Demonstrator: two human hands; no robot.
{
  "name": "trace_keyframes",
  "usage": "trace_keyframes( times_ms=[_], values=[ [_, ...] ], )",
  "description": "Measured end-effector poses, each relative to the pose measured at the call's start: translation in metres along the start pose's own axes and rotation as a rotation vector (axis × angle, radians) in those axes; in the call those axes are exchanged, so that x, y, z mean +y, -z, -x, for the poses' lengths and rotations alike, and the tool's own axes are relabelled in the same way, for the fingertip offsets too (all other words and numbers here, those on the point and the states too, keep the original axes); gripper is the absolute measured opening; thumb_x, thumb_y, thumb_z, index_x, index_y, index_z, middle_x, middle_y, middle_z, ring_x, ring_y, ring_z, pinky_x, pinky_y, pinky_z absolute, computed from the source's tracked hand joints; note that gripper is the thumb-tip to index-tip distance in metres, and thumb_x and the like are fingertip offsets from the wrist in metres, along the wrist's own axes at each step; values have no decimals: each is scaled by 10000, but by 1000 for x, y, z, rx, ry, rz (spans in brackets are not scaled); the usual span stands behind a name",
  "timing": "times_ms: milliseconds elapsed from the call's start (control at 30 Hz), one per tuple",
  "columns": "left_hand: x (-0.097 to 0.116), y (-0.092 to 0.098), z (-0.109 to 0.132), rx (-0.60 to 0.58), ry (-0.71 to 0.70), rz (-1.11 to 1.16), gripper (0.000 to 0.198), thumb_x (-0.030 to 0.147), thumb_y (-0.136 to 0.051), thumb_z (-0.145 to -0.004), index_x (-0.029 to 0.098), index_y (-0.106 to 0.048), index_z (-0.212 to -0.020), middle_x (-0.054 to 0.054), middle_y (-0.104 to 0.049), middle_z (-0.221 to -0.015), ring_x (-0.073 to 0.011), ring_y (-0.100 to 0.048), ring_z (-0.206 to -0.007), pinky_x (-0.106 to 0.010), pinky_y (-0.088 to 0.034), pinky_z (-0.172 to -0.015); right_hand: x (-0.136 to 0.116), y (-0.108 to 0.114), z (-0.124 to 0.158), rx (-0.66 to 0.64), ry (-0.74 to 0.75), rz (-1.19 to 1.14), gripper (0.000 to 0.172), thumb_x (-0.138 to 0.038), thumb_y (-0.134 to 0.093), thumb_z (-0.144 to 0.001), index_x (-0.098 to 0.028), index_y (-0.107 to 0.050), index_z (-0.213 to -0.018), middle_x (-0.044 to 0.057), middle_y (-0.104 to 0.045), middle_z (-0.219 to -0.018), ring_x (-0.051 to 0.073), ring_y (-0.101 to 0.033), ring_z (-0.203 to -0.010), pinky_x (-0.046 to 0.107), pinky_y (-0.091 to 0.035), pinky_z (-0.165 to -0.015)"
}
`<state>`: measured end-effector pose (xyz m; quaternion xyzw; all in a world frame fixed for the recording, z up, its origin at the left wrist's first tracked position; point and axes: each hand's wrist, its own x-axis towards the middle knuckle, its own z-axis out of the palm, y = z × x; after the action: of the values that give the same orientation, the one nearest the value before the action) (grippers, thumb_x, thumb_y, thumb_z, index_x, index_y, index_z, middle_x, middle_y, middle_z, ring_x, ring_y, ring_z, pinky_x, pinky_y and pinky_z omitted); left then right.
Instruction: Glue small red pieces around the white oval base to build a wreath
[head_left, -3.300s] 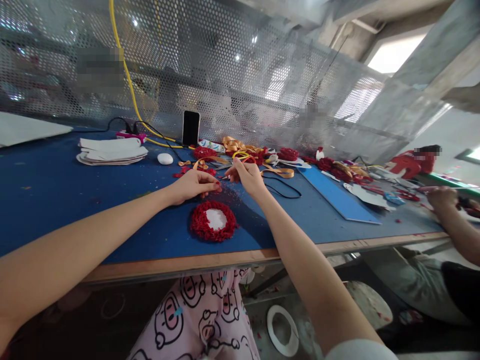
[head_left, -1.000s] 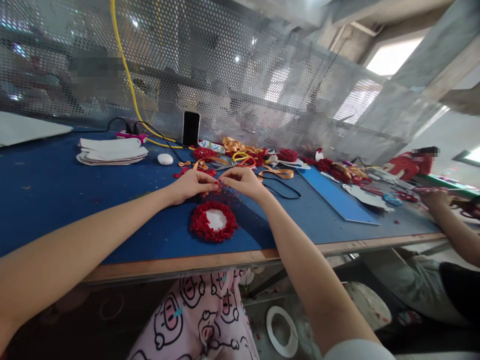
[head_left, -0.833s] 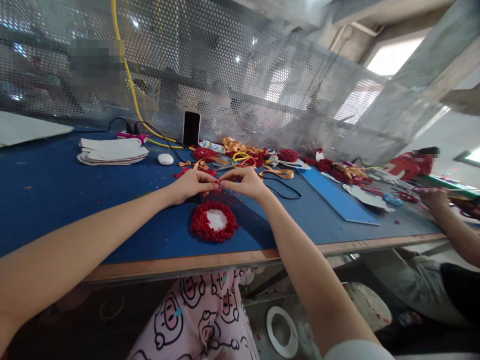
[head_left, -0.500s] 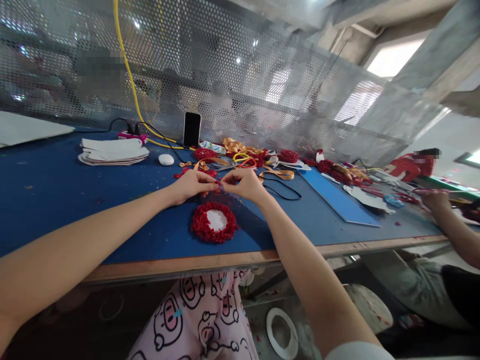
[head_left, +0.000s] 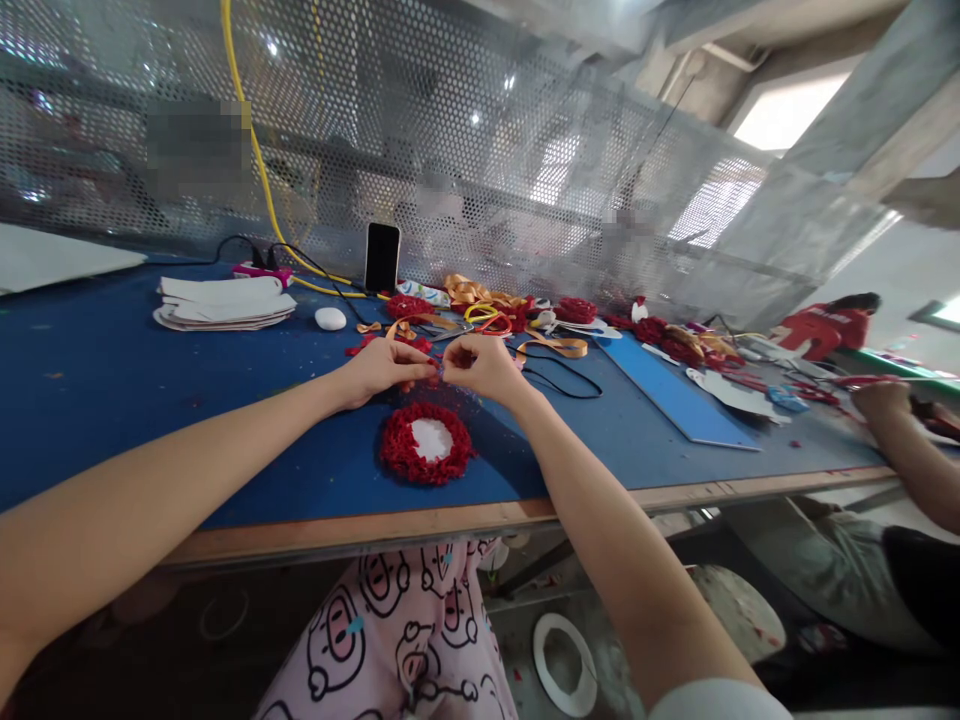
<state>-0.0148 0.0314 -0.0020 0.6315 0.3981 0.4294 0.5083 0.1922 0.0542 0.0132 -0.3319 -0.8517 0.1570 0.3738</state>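
Note:
My left hand is closed in a pinch above the blue table, with a speck of red at its fingertips. Close beside it, my right hand pinches too; whatever lies between the fingers is too small to make out. Below both hands, a round red fluffy piece with a white centre lies flat on the table, touched by neither. Red scraps lie just behind my left hand. An orange ribbon and a black cord rest to the right of my right hand.
Behind the hands stand a phone, scissors and red and gold bundles. White cut sheets and a white rounded object lie left. A blue board lies right. Another person's hand works at far right.
The fingertips of my two hands have parted slightly, my right hand's more curled. The red fluffy piece lies as before. The other person's hand has shifted a little.

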Motion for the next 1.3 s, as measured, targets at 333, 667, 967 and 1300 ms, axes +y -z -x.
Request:
trace_keyframes(
  times_ms=[333,667,967,1300],
  values=[
    [2,-1,1,14,2,12,444,399,-918,-521,111,-778,-828,-4,-665,-626,-83,-493,-502,-238,-400,-510,-2,5,1,46,131,50,141,-232,-649,-784,-165,-768,-817,22,-734,-731,121,-627,-650,226,-461,-610],
    [7,-3,3,-13,21,-34,399,389,-917,-528,118,-788,-790,-22,-688,-643,-79,-483,-504,-231,-375,-503,0,5,1,-22,244,198,104,-170,-634,-769,-181,-728,-726,7,-709,-707,120,-613,-641,230,-441,-627],
    [3,-1,1,-52,1,-71,330,383,-884,-591,139,-802,-798,-49,-739,-735,-82,-498,-531,-230,-403,-528,-4,3,0,-44,183,177,87,-129,-632,-708,-170,-709,-705,-10,-666,-657,102,-570,-608,208,-411,-596],
    [8,-3,4,16,24,-15,422,393,-928,-504,119,-778,-788,-8,-680,-636,-72,-487,-499,-229,-367,-498,-1,2,0,-25,91,85,68,-141,-635,-681,-160,-693,-710,-24,-632,-637,85,-517,-577,202,-403,-577]
  ],
)
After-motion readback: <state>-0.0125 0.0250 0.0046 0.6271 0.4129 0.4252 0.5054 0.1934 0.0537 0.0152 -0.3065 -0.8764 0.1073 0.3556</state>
